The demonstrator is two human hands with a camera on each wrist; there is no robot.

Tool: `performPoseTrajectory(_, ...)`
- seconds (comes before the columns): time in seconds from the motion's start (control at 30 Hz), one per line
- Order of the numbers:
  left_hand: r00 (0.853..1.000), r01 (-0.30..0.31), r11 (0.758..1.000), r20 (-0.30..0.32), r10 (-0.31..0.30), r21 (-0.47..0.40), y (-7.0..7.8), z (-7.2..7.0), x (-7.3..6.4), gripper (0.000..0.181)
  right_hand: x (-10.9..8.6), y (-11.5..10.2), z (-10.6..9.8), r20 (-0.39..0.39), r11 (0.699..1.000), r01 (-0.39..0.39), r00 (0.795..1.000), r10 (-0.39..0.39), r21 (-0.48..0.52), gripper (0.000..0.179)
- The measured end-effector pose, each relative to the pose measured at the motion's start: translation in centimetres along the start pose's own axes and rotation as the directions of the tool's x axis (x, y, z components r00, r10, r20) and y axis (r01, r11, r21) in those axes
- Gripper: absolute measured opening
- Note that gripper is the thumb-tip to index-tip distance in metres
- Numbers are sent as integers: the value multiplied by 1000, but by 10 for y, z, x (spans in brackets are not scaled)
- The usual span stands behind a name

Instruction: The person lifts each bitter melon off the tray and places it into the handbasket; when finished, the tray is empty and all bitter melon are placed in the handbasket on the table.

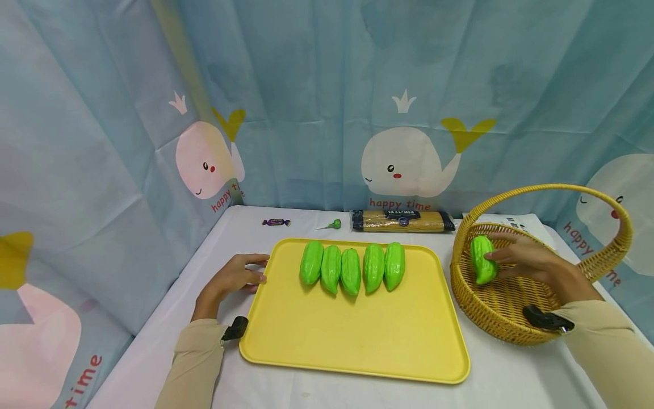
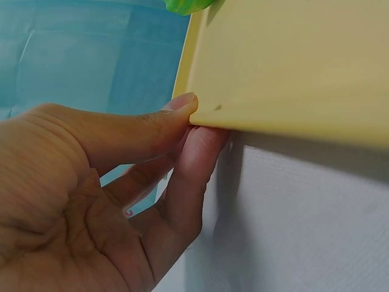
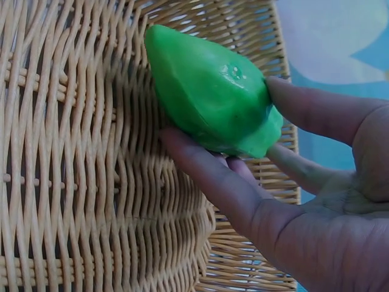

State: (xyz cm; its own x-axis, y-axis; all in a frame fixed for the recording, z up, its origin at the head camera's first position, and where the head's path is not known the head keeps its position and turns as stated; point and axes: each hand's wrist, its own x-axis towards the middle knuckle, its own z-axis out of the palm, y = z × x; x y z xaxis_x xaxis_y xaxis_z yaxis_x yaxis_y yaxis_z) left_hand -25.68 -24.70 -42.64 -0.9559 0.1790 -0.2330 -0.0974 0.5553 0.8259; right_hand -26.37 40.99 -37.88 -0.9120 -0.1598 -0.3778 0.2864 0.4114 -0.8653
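Note:
My left hand is at the left rim of the yellow tray. In the left wrist view its thumb lies on top of the rim and its fingers sit underneath, pinching it. My right hand reaches inside the wicker basket. Its thumb and fingers grip a bright green, ribbed toy bitter melon, pointed at one end. Several like it, including one green bitter melon in the middle, lie side by side near the tray's far edge.
Behind the tray lie a purple-wrapped candy, a small green item with a thin stick and a spaghetti pack. The basket's tall handle arches over the right side. A blue curtain hangs behind the white table.

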Motion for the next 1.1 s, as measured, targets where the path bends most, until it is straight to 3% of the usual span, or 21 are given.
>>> performPoseTrajectory(0.33,1000,20,1000,-9,-20,13,1,1,-1,60,2,-2,8,72,1000,8,997,-7,-12,84)
performPoseTrajectory(0.67,1000,-1,1000,-6,1,-11,0,0,-1,60,4,-2,12,118,1000,-23,993,21,18,88)
performPoseTrajectory(1.1,1000,16,1000,-16,-16,-4,0,1,-1,59,-3,-3,5,61,998,-33,997,36,-60,82)
